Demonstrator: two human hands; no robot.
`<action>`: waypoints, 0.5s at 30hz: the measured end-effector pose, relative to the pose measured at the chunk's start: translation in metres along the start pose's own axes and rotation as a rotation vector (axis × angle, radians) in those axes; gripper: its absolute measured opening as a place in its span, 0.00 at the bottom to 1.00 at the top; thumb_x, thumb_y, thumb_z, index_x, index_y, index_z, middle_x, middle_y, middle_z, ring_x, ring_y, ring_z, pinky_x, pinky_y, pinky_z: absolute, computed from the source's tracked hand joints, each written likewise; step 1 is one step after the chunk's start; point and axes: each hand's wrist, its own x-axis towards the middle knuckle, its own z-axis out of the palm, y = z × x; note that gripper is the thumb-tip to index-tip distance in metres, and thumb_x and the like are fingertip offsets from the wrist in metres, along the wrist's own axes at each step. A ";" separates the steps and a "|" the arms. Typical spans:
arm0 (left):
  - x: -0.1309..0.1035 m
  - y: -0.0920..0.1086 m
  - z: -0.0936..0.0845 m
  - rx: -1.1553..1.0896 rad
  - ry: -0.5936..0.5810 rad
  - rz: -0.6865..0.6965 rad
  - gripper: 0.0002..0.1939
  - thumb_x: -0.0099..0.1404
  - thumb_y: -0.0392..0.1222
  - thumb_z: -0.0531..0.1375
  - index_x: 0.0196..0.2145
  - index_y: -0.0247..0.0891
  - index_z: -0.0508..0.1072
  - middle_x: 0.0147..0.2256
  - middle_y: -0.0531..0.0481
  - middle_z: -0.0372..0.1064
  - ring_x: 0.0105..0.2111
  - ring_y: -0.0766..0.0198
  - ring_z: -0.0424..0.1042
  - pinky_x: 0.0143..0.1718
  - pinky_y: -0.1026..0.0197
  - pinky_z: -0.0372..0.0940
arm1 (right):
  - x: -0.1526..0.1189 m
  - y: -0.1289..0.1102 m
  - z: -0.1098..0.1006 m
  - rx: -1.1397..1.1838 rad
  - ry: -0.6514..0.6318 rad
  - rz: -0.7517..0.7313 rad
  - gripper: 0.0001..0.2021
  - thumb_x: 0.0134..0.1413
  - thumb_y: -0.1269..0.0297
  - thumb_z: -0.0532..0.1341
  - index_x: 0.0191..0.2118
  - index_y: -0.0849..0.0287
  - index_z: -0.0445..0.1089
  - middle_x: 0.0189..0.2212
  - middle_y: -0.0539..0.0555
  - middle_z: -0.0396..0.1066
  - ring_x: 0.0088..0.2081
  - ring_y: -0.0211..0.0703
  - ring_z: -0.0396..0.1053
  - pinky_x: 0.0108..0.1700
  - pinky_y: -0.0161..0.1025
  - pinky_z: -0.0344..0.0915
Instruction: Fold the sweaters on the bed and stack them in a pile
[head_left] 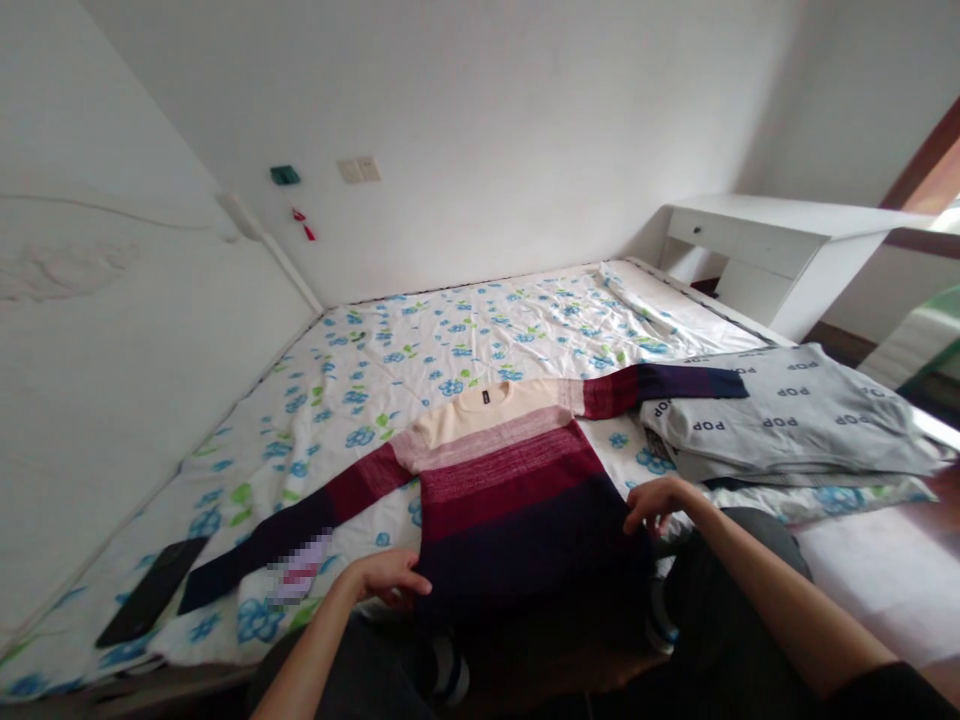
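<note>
A striped sweater (510, 470), cream at the neck, then pink, maroon and navy, lies spread on the flowered bed sheet (465, 325) with both sleeves stretched out. My left hand (390, 577) pinches the left side of its navy lower part. On the opposite side, my right hand (656, 502) grips the sweater's edge between thumb and fingers. The hem hangs over the bed's near edge, dark and hard to make out. The right sleeve's end rests on a grey garment (780, 415) printed with POP.
A black phone (152, 592) lies at the bed's left corner, beside a blurred purple item (301, 568). A white desk (772, 240) stands at the back right. Walls border the bed's left and far sides.
</note>
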 end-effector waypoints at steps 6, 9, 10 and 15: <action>0.020 0.000 -0.002 -0.287 0.311 -0.015 0.39 0.38 0.69 0.77 0.40 0.44 0.73 0.37 0.50 0.78 0.31 0.61 0.75 0.34 0.60 0.66 | 0.006 -0.008 0.006 0.304 0.305 -0.152 0.25 0.54 0.54 0.81 0.51 0.59 0.76 0.40 0.55 0.82 0.36 0.42 0.81 0.39 0.36 0.79; 0.029 0.000 -0.007 -0.362 0.418 -0.030 0.42 0.35 0.69 0.78 0.41 0.43 0.70 0.36 0.53 0.76 0.27 0.66 0.69 0.31 0.62 0.61 | 0.010 -0.017 0.007 0.388 0.451 -0.209 0.25 0.59 0.57 0.78 0.58 0.58 0.74 0.44 0.56 0.82 0.43 0.42 0.81 0.45 0.37 0.79; 0.030 0.000 -0.007 -0.370 0.422 -0.040 0.42 0.36 0.68 0.78 0.41 0.43 0.70 0.35 0.53 0.75 0.27 0.66 0.68 0.30 0.63 0.60 | 0.011 -0.018 0.007 0.407 0.445 -0.217 0.26 0.60 0.58 0.78 0.60 0.57 0.74 0.45 0.56 0.82 0.44 0.43 0.81 0.47 0.37 0.79; 0.026 0.005 -0.020 -0.440 0.525 0.003 0.38 0.51 0.62 0.77 0.52 0.40 0.72 0.40 0.46 0.80 0.36 0.57 0.78 0.36 0.60 0.68 | 0.014 -0.023 -0.001 0.473 0.448 -0.221 0.28 0.60 0.58 0.77 0.63 0.57 0.72 0.46 0.57 0.82 0.43 0.43 0.81 0.46 0.39 0.79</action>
